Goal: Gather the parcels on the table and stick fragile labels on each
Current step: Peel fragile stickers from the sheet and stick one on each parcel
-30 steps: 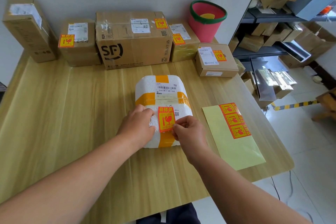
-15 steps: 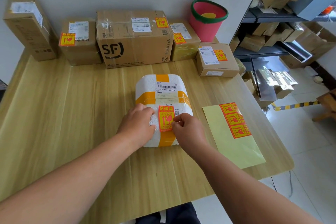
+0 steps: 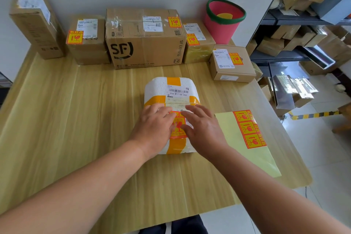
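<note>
Now the left hand (image 3: 153, 129) and right hand (image 3: 201, 129) press a red label (image 3: 178, 127) flat on the white parcel (image 3: 161, 87).
Both lie flat with straight fingers, so each grip is open and holds nothing. The parcel sits in the middle of the desk (image 3: 76, 119), near the person. This one looks almost done. Next, I think, a new label must be peeled off the sheet (image 3: 256, 159) for the tall box (image 3: 36, 24) at the far left, which shows no red label yet.
</note>
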